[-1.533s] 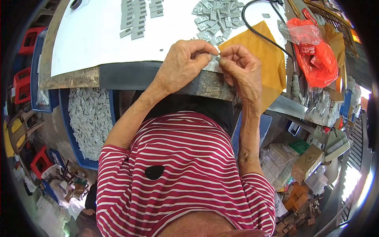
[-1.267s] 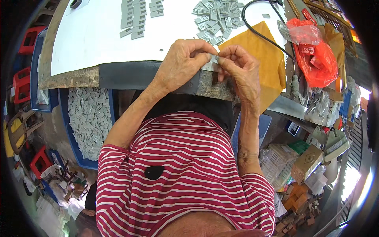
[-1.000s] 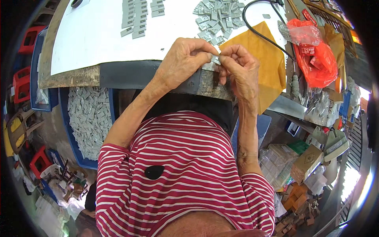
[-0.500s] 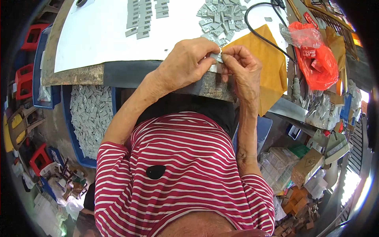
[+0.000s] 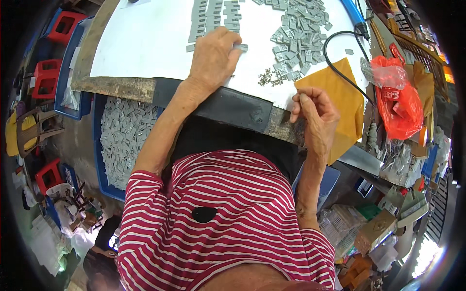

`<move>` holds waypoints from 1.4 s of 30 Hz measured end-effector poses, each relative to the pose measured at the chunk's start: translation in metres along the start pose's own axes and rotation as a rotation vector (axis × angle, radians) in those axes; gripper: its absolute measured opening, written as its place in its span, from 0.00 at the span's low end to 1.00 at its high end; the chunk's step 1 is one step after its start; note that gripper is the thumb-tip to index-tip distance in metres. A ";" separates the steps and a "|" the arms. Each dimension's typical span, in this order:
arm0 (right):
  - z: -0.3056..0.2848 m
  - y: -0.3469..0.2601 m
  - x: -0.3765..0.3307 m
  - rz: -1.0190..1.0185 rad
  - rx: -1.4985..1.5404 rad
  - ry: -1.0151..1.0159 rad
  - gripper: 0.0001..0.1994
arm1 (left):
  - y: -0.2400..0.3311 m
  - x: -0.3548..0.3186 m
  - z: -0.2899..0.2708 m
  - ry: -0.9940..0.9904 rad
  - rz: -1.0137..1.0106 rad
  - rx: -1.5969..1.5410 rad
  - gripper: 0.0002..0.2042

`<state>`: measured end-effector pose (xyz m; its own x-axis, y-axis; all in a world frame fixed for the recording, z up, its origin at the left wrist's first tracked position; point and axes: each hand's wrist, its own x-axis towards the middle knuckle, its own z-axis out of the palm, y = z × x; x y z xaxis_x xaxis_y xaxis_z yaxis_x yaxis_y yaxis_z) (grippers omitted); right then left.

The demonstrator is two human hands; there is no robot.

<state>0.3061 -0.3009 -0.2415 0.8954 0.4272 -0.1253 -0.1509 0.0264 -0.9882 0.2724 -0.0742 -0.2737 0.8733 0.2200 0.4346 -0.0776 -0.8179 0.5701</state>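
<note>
My left hand point(image 5: 213, 58) is over the white sheet point(image 5: 141, 43) at the near end of neat rows of small grey plastic pieces point(image 5: 199, 22). Its fingers are closed, and a grey piece point(image 5: 243, 47) pokes out by the fingertips, which are mostly hidden. By the table's front edge my right hand point(image 5: 318, 111) hovers with thumb and forefinger pinched; anything between them is too small to make out. Tiny brass-coloured parts point(image 5: 272, 77) lie scattered beyond that hand. Behind these spreads a loose heap of grey pieces point(image 5: 301, 41).
Brown paper point(image 5: 347, 85) lies under and beside my right hand. A black cable point(image 5: 330, 39) loops over the sheet from a blue-handled tool point(image 5: 353, 13). A red plastic bag point(image 5: 398, 109) rests at the right. Below the table, a blue bin point(image 5: 98, 150) holds many grey pieces.
My hands were together over the table's front edge; now they are apart. The left has gone to the rows with a grey piece, and the brass-coloured parts have come into sight.
</note>
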 end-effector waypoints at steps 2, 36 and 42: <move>-0.001 0.000 -0.003 0.000 0.000 0.001 0.05 | -0.003 0.000 0.001 0.018 0.012 0.089 0.07; -0.047 -0.009 -0.040 -0.041 -0.070 0.177 0.05 | 0.009 0.017 0.011 0.020 0.156 0.218 0.05; -0.052 -0.008 -0.043 -0.043 -0.128 0.215 0.05 | 0.034 0.033 0.043 -0.050 0.131 0.219 0.06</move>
<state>0.2907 -0.3662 -0.2327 0.9704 0.2261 -0.0851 -0.0684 -0.0804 -0.9944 0.3195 -0.1178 -0.2695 0.8859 0.0825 0.4564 -0.0905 -0.9344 0.3445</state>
